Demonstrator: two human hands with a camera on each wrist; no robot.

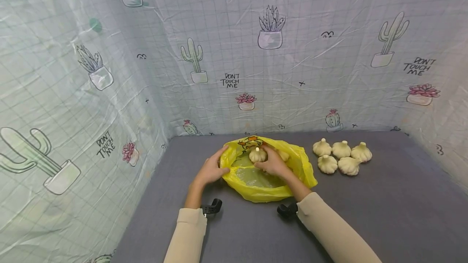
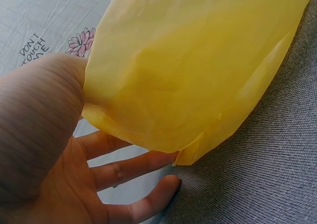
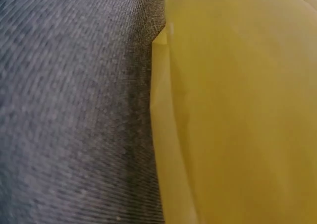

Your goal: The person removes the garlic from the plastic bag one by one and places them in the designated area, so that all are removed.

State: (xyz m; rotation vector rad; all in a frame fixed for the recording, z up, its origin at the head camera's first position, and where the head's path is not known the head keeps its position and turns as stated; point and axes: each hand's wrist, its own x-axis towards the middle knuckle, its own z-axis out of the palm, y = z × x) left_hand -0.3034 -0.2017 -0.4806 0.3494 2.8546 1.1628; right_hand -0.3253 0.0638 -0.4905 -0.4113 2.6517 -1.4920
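A yellow plastic bag [image 1: 256, 193] lies on the grey table with its mouth spread wide. At its left rim my left hand [image 1: 211, 169] pinches the plastic, thumb over the edge; the left wrist view shows the fingers [image 2: 133, 172] spread behind the bag [image 2: 198, 70]. My right hand [image 1: 275, 163] reaches into the mouth and grips a garlic bulb [image 1: 258, 155], stem up. Past that hand, another pale bulb [image 1: 283, 156] shows partly inside the bag. In the right wrist view the bag [image 3: 242, 105] fills the right half and hides the hand.
Several garlic bulbs [image 1: 341, 149] sit grouped on the table [image 1: 384, 210] to the right of the bag. A cactus-printed curtain [image 1: 219, 52] hangs behind and to both sides. Black wrist mounts [image 1: 213, 207] stick out near both cuffs.
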